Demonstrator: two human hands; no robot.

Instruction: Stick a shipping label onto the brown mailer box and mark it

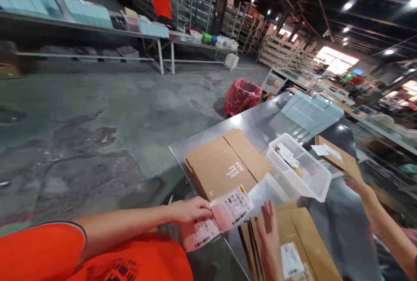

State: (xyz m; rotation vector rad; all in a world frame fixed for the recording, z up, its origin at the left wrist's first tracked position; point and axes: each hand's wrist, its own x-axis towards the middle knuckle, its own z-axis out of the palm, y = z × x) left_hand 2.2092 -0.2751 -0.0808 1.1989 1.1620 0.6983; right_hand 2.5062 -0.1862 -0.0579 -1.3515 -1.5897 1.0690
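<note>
Fingers (198, 208) of the left hand (189, 209) pinch the label sheet (221, 220); right hand (269, 239) lies flat, fingers together.

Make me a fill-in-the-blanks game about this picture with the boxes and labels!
1. The left hand holds a pink and white ____ with barcodes.
2. The right hand rests flat on a stack of folded ____ boxes.
3. The white basket sits on the shiny ____ table.
4. The bin on the floor has a ____ bag in it.

Missing words: label; cardboard; metal; red
</note>
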